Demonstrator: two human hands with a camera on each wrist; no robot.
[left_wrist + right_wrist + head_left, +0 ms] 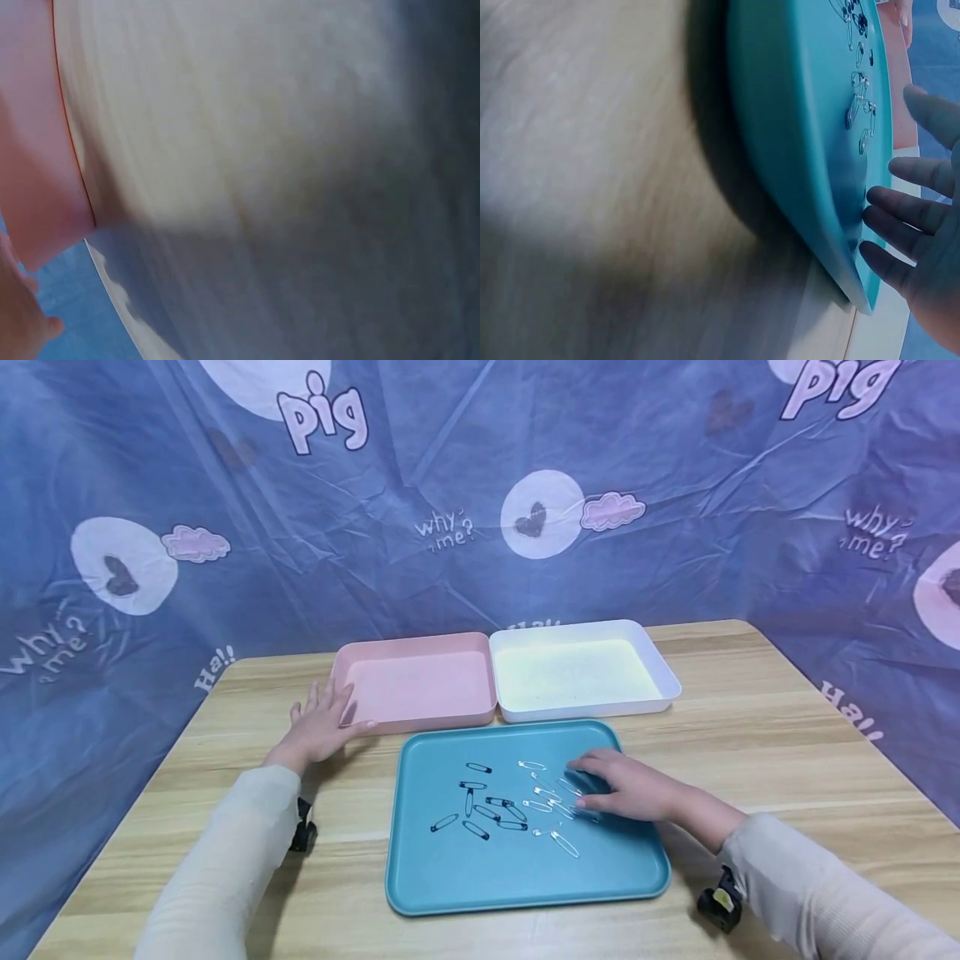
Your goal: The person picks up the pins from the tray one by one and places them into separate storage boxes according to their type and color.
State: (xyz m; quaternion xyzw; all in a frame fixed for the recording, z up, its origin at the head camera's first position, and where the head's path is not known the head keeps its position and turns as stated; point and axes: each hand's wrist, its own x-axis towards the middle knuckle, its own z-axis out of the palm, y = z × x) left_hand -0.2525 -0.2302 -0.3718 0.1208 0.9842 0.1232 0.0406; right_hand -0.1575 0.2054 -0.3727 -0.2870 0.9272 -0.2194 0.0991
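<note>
My left hand (321, 727) is at the left front corner of a pink tray (420, 727), its fingers spread along the tray's side and thumb by the front wall. In the left wrist view only part of that hand (22, 315) shows, beside the pink tray (45, 180). Over the right part of a teal tray (525, 903) is my right hand (626, 787), beside silver safety pins (564, 844). The right wrist view shows its fingers (911, 210) apart and loosely extended, with no pin visible between them. Black safety pins (476, 830) lie farther left on the teal tray.
A white tray (667, 700) stands against the pink tray's right side, behind the teal tray. All three are on a wooden table (757, 727). Behind the table hangs a blue printed cloth (375, 577).
</note>
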